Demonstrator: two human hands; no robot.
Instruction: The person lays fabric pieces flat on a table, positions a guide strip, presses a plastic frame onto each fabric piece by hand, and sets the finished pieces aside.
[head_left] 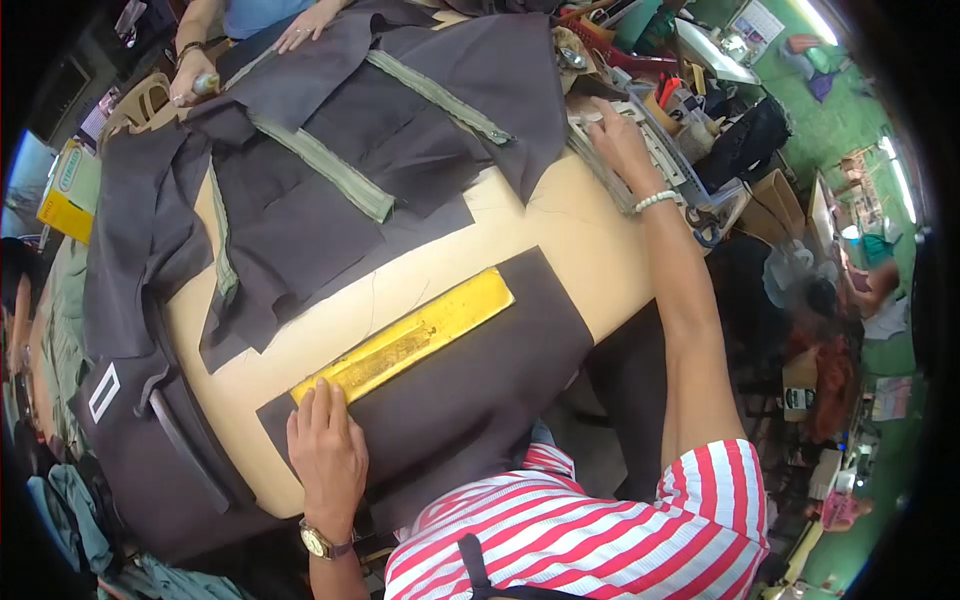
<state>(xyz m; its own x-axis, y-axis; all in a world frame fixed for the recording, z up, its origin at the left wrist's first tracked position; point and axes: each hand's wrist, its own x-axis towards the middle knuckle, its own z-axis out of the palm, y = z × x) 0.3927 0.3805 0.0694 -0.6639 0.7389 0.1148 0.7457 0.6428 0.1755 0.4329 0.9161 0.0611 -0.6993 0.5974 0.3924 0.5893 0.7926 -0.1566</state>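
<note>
My left hand [327,440] lies with its fingertips on the lower left end of a long yellow template [410,335]. Under the template is a dark fabric piece [500,350] that hangs over the near edge of the tan table [590,240]. My right hand [615,135] reaches to the table's right side, at a tray of tools [655,140]; what its fingers touch is too small to make out. Dark fabric panels [330,130] with green zipper-like strips [325,168] cover the far half of the table.
A co-worker's hands [310,22] rest at the far side, one around a small object [206,84]. At the left edge lies more dark fabric with a white rectangle [103,392]. Crowded baskets and a box [772,208] stand to the right.
</note>
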